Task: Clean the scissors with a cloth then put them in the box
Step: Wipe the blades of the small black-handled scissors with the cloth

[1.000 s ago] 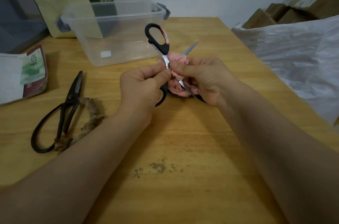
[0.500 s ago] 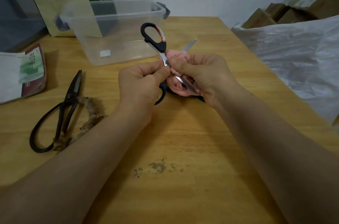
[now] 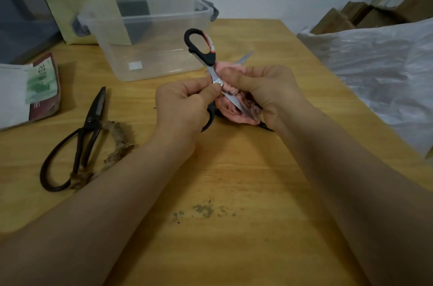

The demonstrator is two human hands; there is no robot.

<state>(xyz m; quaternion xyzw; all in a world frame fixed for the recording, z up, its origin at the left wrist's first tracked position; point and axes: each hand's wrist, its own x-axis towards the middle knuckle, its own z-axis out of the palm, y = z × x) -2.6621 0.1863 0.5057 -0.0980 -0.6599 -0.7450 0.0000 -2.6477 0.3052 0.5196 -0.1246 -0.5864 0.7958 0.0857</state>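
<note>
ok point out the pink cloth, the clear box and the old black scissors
pink cloth (image 3: 229,116): head view, bottom fold
clear box (image 3: 152,56): head view, front wall
old black scissors (image 3: 90,119): head view, near the pivot

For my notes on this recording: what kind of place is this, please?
Probably a storeroom or a home work corner: a plain wooden table, stacked cardboard boxes at the right, and a clear plastic storage box on the table.
</note>
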